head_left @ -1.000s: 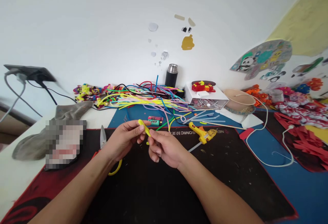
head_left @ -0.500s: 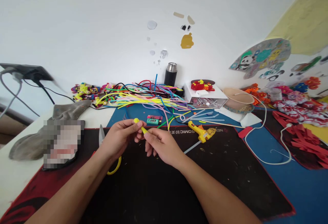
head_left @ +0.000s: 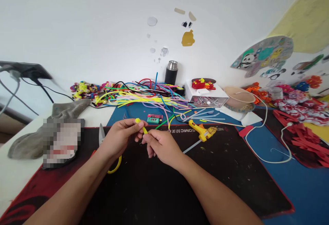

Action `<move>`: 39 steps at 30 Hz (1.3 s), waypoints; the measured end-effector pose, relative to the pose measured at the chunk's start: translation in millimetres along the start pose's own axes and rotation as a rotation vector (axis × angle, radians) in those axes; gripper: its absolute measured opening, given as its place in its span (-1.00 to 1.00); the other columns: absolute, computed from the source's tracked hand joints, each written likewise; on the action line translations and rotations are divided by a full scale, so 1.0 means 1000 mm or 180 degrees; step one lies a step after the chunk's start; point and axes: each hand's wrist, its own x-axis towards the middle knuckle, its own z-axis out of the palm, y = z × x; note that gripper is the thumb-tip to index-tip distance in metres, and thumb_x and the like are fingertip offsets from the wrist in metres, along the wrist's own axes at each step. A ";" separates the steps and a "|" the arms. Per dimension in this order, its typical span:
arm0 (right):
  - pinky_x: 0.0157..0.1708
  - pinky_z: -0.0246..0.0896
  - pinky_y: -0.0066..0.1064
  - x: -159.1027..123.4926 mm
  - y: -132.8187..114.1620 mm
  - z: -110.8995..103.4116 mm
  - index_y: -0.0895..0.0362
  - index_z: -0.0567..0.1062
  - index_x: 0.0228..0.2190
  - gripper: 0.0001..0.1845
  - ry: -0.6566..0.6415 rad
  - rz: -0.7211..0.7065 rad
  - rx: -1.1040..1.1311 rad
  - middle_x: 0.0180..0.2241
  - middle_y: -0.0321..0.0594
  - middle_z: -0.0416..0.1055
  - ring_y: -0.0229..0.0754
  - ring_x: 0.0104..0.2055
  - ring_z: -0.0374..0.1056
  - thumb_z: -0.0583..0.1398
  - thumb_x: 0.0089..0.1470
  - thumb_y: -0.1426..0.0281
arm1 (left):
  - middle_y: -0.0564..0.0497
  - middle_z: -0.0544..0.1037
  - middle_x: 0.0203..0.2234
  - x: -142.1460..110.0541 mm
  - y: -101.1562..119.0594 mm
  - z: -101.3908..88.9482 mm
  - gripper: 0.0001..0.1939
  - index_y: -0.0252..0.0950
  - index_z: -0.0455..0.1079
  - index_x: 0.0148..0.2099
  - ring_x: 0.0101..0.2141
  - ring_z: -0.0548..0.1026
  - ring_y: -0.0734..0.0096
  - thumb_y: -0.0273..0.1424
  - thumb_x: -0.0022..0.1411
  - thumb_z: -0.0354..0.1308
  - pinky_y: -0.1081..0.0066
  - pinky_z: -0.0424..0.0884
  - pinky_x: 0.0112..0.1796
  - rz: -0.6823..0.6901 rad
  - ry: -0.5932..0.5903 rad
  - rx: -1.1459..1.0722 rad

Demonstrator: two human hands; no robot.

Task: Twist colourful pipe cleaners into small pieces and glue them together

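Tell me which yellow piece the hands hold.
The yellow piece pinched between left hand and right hand, only a short stretch showing; the loose yellow strands lie farther back, unheld.

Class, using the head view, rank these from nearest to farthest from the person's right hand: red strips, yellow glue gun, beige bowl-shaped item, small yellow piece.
1. Small yellow piece: held between the right hand and left hand.
2. Yellow glue gun: just to the right.
3. Beige bowl-shaped item: back right, beside the white box.
4. Red strips: far right.
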 end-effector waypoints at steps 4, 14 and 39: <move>-0.44 0.26 -0.47 0.000 -0.001 -0.001 0.10 0.52 -0.32 -0.63 -0.0024 0.0099 0.0018 -0.63 -0.39 0.42 -0.31 -0.62 0.35 0.10 0.44 0.15 | -0.02 0.54 -0.61 -0.001 -0.001 -0.001 -0.64 -0.35 0.68 -0.37 -0.57 0.43 0.48 -0.20 -0.11 0.63 0.53 0.31 -0.57 0.0008 0.0004 0.0008; -0.54 0.15 -0.48 0.000 -0.001 0.001 0.10 0.49 -0.36 -0.57 -0.0001 0.0167 0.0324 -0.75 -0.47 0.26 -0.30 -0.70 0.28 0.11 0.41 0.07 | -0.02 0.53 -0.62 -0.001 0.001 0.000 -0.64 -0.36 0.68 -0.35 -0.58 0.42 0.47 -0.21 -0.10 0.63 0.53 0.30 -0.59 -0.0051 0.0001 -0.0148; -0.64 0.09 -0.50 0.005 0.001 0.002 0.13 0.46 -0.29 -0.49 -0.0117 0.0314 0.1201 -0.55 -0.32 0.45 -0.29 -0.61 0.37 0.16 0.31 -0.08 | -0.01 0.53 -0.61 0.001 0.002 0.002 -0.58 -0.36 0.65 -0.42 -0.58 0.44 0.50 -0.14 -0.15 0.65 0.55 0.33 -0.57 -0.0076 -0.0054 -0.0270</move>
